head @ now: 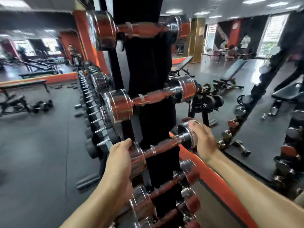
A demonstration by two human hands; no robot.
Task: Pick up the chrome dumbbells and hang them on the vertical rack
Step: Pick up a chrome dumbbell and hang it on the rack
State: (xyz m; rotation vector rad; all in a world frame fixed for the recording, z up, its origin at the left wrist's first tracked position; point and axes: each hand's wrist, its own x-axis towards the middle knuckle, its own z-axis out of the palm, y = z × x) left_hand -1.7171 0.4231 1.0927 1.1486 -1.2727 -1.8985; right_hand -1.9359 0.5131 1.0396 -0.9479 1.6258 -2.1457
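Left hand (120,155) and right hand (204,141) each curled around an end head of the shiny chrome dumbbell (164,145), held crosswise against the tall black vertical rack (148,63), below another hung chrome dumbbell (153,97).

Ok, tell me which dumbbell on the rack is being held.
The third dumbbell down: the left hand grips one end, the right hand the other. No hand touches the other dumbbells.

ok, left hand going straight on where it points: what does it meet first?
Left hand grips the left head of the chrome dumbbell, so that; past it, probably the rack's black upright, depth unclear.
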